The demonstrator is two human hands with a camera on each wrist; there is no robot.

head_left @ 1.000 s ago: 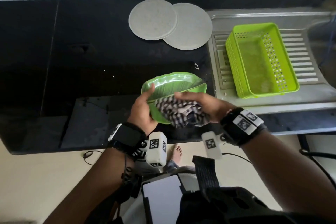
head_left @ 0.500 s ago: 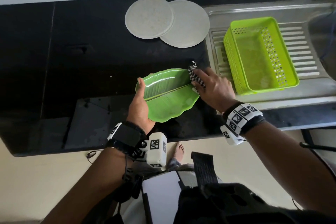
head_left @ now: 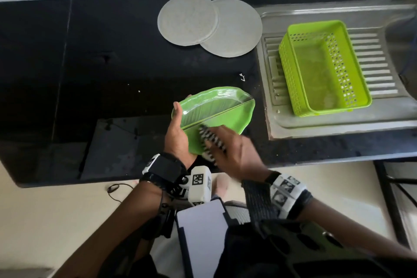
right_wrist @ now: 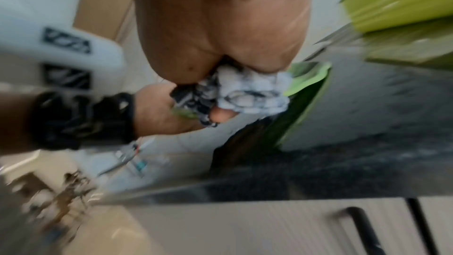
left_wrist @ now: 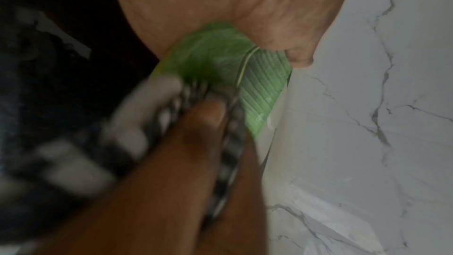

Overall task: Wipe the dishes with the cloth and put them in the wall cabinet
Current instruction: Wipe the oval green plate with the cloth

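Note:
A green leaf-shaped plate [head_left: 216, 110] is held tilted over the black counter. My left hand [head_left: 177, 135] grips its near left edge, thumb on the rim; the left wrist view shows the plate [left_wrist: 259, 84] under that thumb. My right hand [head_left: 230, 151] holds a bunched black-and-white checked cloth [head_left: 211, 142] and presses it on the plate's near end, close to my left hand. The right wrist view, blurred, shows the cloth [right_wrist: 245, 92] bunched in my right hand's fingers against the plate's edge [right_wrist: 308, 77].
Two round grey plates [head_left: 188, 19] [head_left: 237, 29] overlap at the back of the counter [head_left: 90, 63]. A lime-green perforated basket [head_left: 325, 67] stands on the steel drainboard [head_left: 383, 117] at the right. The floor lies below the counter's front edge.
My right hand has swept the cloth from the plate's far right end down to its near end beside my left hand. The plate stays in my left hand's grip.

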